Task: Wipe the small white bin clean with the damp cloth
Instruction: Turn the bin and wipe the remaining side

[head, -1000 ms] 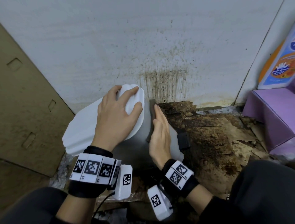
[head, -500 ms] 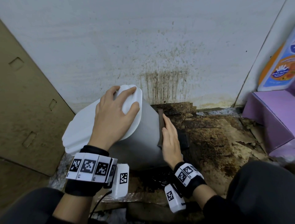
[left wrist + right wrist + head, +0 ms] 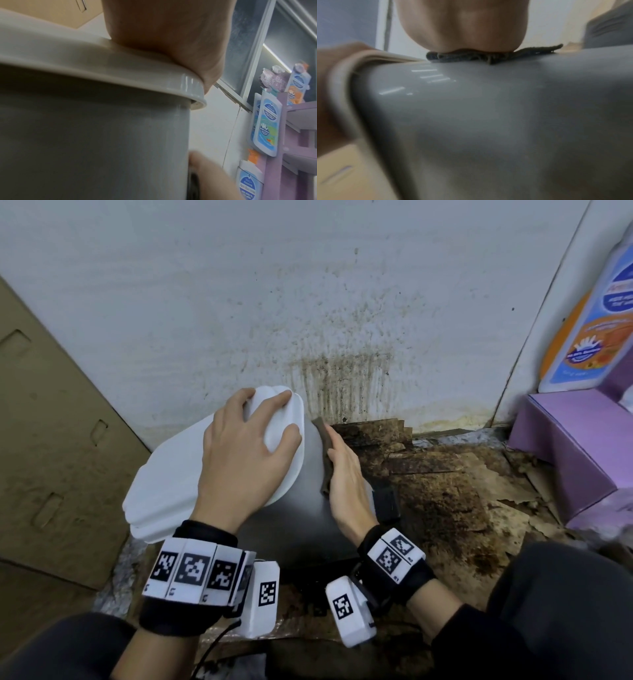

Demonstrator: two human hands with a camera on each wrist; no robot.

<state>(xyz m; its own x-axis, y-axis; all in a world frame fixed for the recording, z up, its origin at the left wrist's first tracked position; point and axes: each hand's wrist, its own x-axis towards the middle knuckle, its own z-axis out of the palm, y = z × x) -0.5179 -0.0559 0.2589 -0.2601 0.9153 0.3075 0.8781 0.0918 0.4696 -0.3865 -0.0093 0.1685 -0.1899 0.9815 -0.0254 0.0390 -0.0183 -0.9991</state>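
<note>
The small bin (image 3: pixel 301 518) has a grey-white body and a white lid (image 3: pixel 171 474), and it stands tilted on the dirty floor by the wall. My left hand (image 3: pixel 246 453) lies on the lid with its fingers spread flat, holding the bin steady. My right hand (image 3: pixel 342 474) is flat, fingers straight, and presses a dark cloth (image 3: pixel 323 446) against the bin's right side just below the lid. In the right wrist view the cloth (image 3: pixel 488 56) shows squeezed between my palm and the glossy bin wall (image 3: pixel 488 115). The left wrist view shows my palm on the lid rim (image 3: pixel 120 75).
The white wall (image 3: pixel 342 378) behind the bin is streaked with brown grime. Stained cardboard (image 3: pixel 445 491) covers the floor to the right. A brown cardboard sheet (image 3: pixel 51 440) leans at the left. A purple shelf (image 3: pixel 565 446) with refill pouches (image 3: pixel 589 337) stands at the right. The bin's black pedal (image 3: pixel 387 501) sticks out.
My right hand slid the cloth down and to the right along the bin's side, then came back up near the lid's edge. The left hand stayed on the lid.
</note>
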